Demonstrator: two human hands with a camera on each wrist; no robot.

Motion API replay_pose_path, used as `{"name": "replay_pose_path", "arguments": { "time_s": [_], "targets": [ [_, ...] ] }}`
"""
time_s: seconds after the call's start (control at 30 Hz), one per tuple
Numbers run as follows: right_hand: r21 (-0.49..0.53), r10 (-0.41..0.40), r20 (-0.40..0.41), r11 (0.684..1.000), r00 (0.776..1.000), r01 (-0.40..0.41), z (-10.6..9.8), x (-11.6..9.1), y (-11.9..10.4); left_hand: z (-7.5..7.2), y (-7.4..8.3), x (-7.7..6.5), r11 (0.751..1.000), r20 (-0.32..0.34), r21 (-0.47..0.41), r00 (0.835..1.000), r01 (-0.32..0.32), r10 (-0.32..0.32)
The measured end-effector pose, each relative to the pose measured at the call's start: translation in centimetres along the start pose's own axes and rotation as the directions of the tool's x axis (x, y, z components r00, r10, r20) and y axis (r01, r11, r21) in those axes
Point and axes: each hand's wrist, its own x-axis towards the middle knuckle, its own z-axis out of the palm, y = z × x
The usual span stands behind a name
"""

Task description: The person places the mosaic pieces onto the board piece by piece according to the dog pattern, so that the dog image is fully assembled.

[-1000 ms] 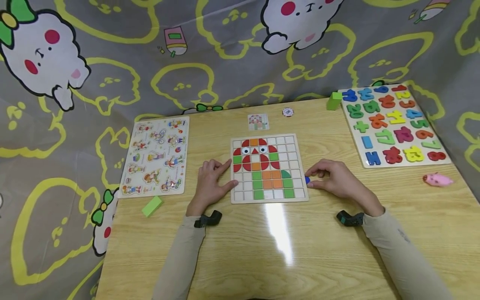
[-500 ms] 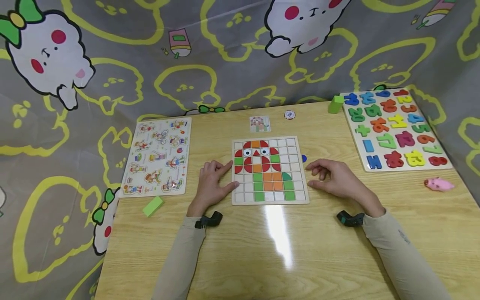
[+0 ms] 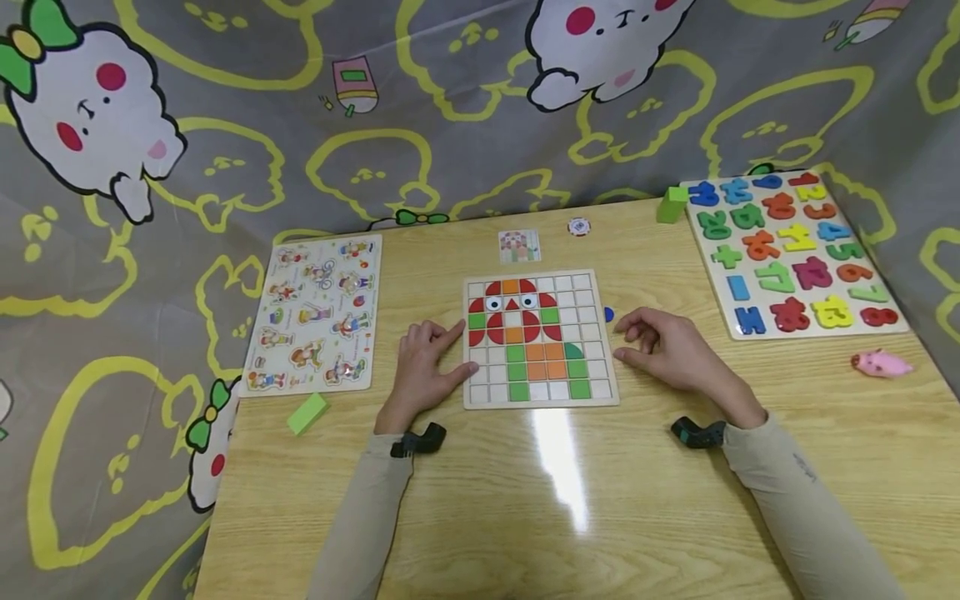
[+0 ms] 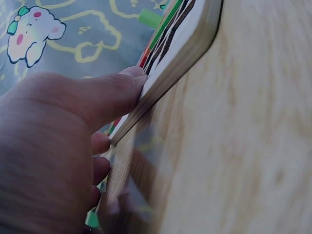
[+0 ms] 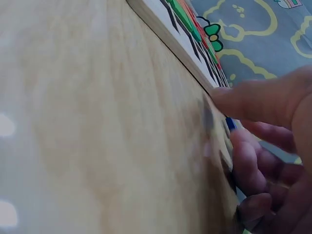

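Observation:
A square wooden mosaic board (image 3: 491,392) lies in the middle of the table, with red, green and orange tiles and two eye tiles among white squares. My left hand (image 3: 426,372) rests against its left edge, thumb and index finger spread; in the left wrist view the thumb (image 4: 114,95) touches the board's rim. Beside the right edge, my right hand (image 3: 670,350) has its fingers loosely bent and nothing between them. A small round blue piece (image 3: 608,315) lies on the table between the board and this hand, partly hidden by the fingers in the right wrist view.
A picture card (image 3: 518,246) and a poker chip (image 3: 579,227) lie behind the board. On the left are a figure puzzle (image 3: 307,317) and a green block (image 3: 307,413). To the right stand another green block (image 3: 672,205), a number puzzle (image 3: 720,287) and a pink toy pig (image 3: 882,363).
The blue piece was in the right fingers a second ago; it has been let go and lies farther back on the table. The right hand has shifted slightly right. The left hand stays put.

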Motion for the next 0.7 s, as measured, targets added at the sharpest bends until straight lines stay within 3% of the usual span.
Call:
{"name": "replay_pose_path", "arguments": {
  "time_s": [0.13,0.3,0.7],
  "targets": [
    [-0.028,0.008,-0.052,1.0,0.999,-0.009,-0.2,1.5,0.3,0.0,0.1,-0.1,1.0,-0.005,-0.01,1.0,-0.002,0.002],
    [-0.09,0.025,-0.006,0.996,1.0,-0.026,-0.2,3.4,0.4,0.4,0.0,-0.1,1.0,-0.003,-0.009,1.0,-0.012,0.012],
    [-0.028,0.056,-0.035,0.998,0.998,-0.057,-0.6,3.2,0.5,0.1,-0.1,0.1,1.0,0.0,0.002,1.0,-0.003,0.003]
  ]
}}
